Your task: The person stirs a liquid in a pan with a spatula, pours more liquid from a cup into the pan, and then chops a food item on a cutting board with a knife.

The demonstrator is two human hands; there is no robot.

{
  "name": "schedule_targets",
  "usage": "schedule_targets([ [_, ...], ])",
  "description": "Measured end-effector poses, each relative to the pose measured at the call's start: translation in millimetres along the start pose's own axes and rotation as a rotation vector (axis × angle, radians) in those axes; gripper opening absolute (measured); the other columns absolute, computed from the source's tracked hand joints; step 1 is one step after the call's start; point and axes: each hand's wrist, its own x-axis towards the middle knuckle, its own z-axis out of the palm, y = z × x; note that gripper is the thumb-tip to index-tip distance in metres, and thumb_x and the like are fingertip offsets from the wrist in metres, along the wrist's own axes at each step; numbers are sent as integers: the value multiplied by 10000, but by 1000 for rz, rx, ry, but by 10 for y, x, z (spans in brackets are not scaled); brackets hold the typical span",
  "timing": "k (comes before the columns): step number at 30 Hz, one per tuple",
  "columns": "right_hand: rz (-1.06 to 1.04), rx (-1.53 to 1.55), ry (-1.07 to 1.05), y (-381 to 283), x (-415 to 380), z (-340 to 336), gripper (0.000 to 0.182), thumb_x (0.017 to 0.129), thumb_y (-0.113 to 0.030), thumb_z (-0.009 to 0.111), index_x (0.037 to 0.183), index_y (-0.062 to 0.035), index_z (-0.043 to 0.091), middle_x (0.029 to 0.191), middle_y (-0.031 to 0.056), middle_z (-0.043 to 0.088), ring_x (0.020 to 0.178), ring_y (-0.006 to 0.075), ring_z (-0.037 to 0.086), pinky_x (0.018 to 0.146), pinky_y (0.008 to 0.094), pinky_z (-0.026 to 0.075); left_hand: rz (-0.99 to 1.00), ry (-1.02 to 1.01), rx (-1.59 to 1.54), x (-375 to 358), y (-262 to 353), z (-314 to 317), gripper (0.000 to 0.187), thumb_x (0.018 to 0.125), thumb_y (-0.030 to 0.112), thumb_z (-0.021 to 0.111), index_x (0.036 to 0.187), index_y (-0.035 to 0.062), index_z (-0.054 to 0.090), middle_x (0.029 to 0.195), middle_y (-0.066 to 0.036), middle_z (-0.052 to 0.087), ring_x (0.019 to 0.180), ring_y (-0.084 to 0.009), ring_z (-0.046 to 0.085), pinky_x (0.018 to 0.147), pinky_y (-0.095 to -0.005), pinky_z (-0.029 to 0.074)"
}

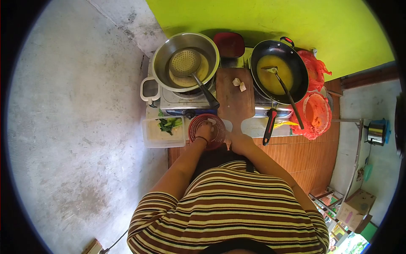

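Observation:
My left hand reaches into a red perforated plastic basket at the counter's front edge. Its fingers are bent around something small and pale, too indistinct to name. My right hand is curled just right of the basket, by the narrow handle end of a wooden cutting board. What those fingers hold, if anything, is hidden. Pale chunks lie on the board. Left of the basket, a clear plastic container holds green leafy vegetables.
On the stove, a steel basin holds a perforated skimmer. To the right, a black wok contains yellow liquid and a spatula. A dark red container stands behind. Red plastic bags are at far right.

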Motion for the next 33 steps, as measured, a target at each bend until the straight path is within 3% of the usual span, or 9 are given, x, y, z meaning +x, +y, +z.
schedule_targets([
  [3,-1,15,-9,2,-3,-24,584,745,-74,563,1308,-172,440,1013,229,602,897,376,617,759,464,506,135,57,57,5,-83,11,388,777,319,588,970,-16,605,1060,-258,560,897,-400,593,843,-416,485],
  [6,-46,24,42,42,-39,-52,576,759,-83,555,1315,-171,431,967,230,614,861,377,621,740,459,504,-14,-13,-71,-65,114,-246,423,737,330,630,995,-3,595,995,-231,594,867,-384,601,801,-423,495],
  [10,-69,185,20,-59,-218,-448,538,784,-99,534,1309,-125,424,875,230,625,814,390,613,718,463,490,48,45,-251,-127,374,-622,409,708,289,678,989,7,587,908,-187,620,826,-336,615,751,-392,501],
  [15,53,316,204,29,-162,-485,385,784,-117,530,1126,45,459,828,263,612,815,416,599,730,476,474,89,306,-493,60,675,-714,323,745,222,684,971,16,580,854,-155,623,777,-289,621,711,-344,499],
  [18,88,271,284,184,-7,-383,327,779,-123,533,1029,74,456,827,281,605,821,430,596,732,481,473,11,129,-478,367,794,-713,339,804,154,646,1097,22,536,888,-111,618,791,-209,605,694,-310,482],
  [24,149,220,299,264,113,-437,320,795,-158,523,998,72,431,821,294,599,819,440,600,731,495,473,155,319,-413,738,998,-596,298,796,73,617,1080,10,548,976,-153,599,848,-255,607,728,-321,504],
  [27,127,192,319,324,219,-351,316,816,-180,510,994,65,417,807,297,597,798,443,605,709,503,479,152,304,-451,799,971,-540,260,799,91,619,1038,0,569,983,-172,596,864,-312,590,766,-361,473],
  [33,82,133,309,377,332,-293,287,859,-190,472,984,60,409,787,303,596,750,448,610,665,509,488,77,362,-432,733,1002,-496,258,783,86,624,1020,-7,589,986,-167,597,863,-306,587,765,-356,474],
])
